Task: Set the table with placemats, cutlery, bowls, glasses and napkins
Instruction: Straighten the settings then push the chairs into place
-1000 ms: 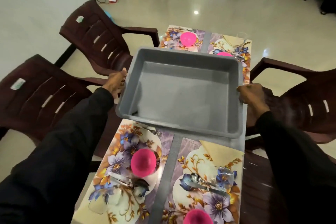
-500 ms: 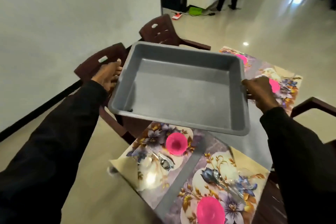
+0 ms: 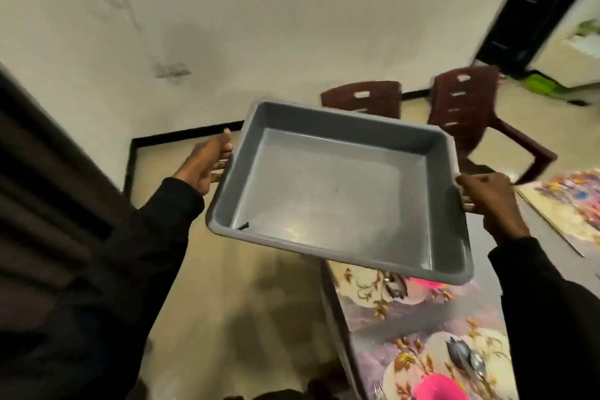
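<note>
I hold an empty grey plastic tray (image 3: 328,191) in the air, level with my chest and left of the table. My left hand (image 3: 207,161) grips its left rim and my right hand (image 3: 487,196) grips its right rim. Below the tray, at the lower right, floral placemats (image 3: 409,318) lie on the table. A pink bowl (image 3: 438,388) sits at the bottom edge with a spoon (image 3: 475,364) beside it. Another pink bowl (image 3: 430,284) peeks out under the tray's near corner. A further placemat (image 3: 565,201) shows at the right edge.
Two dark brown plastic chairs (image 3: 367,99) (image 3: 467,107) stand beyond the tray near the white wall. A dark door frame (image 3: 32,172) fills the left side. Beige floor (image 3: 233,302) lies below the tray, left of the table edge.
The view has swung left, away from the table. The tray moved with my hands and is now over the floor rather than over the place settings. Both hands kept their grip.
</note>
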{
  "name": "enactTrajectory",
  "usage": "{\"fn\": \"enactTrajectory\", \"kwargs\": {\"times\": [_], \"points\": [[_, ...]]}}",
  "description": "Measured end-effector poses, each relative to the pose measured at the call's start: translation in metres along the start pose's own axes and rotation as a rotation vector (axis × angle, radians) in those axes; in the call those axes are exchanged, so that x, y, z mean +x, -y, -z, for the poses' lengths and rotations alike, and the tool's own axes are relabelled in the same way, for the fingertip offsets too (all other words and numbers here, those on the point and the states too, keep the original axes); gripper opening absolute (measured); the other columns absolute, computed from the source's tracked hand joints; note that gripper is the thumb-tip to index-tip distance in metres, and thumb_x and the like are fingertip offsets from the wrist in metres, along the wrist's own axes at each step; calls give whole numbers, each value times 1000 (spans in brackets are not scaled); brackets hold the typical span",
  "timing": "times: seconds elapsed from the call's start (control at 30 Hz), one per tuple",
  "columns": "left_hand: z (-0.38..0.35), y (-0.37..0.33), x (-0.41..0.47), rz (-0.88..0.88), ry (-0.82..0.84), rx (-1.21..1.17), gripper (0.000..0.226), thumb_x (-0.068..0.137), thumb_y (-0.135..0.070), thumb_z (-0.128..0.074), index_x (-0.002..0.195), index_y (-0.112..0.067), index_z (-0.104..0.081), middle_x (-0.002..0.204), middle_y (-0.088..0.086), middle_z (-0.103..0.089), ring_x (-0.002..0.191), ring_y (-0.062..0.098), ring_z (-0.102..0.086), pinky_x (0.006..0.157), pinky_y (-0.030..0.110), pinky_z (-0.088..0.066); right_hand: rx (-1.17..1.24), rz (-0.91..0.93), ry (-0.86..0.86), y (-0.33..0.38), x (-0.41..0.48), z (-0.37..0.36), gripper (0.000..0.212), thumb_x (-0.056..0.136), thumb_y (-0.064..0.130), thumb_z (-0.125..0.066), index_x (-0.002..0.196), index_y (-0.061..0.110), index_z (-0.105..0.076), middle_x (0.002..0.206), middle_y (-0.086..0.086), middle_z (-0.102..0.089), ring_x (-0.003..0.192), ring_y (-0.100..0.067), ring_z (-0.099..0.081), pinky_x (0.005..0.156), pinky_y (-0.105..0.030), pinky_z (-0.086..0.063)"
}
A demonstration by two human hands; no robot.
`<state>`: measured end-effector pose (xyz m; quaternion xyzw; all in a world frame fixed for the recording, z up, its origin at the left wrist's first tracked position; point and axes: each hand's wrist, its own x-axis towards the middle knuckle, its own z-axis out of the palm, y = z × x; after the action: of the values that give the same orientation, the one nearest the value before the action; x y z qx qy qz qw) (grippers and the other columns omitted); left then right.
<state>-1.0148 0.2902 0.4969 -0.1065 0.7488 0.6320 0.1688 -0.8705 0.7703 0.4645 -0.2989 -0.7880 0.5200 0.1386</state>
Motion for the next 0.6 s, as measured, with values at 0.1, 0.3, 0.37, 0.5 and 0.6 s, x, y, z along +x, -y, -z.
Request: {"fn": "enactTrajectory", "kwargs": {"times": [0.1,0.3,0.37,0.5,0.6], "points": [[71,40,-57,51,-190,-118,32,100,-48,-56,96,-18,-65,92,0,-66,91,22,-62,80,35,-50,-57,45,128,17,-23,-62,41,72,40,-69,73,-1,-65,67,-15,-47,63,-23,-43,59,-40,-41],[162,120,-189,101,-543,-296,34,103,-47,-53,95,-17,-67,76,-5,-63,66,8,-60,61,26,-46,-207,203,439,51,-84,-179,38,81,45,-68,65,11,-70,57,-5,-54,59,-20,-49,69,-44,-49],[182,150,-236,134,-653,-356,35,104,-48,-51,94,-18,-67,81,-5,-64,71,9,-60,63,26,-45,-236,245,548,64,-111,-217,46,77,52,-66,65,8,-67,55,-3,-49,56,-19,-46,65,-42,-46],[201,208,-324,178,-850,-474,39,102,-53,-51,93,-19,-68,76,-8,-64,69,9,-60,65,28,-47,-283,278,783,83,-165,-286,44,85,39,-67,75,-3,-66,67,-22,-62,62,-32,-60,67,-53,-57],[198,250,-389,210,-1043,-570,41,103,-50,-51,90,-14,-65,75,-2,-61,68,15,-60,58,24,-52,-309,376,975,90,-212,-332,29,95,28,-67,82,3,-73,82,-28,-69,81,-46,-68,84,-59,-58]]}}
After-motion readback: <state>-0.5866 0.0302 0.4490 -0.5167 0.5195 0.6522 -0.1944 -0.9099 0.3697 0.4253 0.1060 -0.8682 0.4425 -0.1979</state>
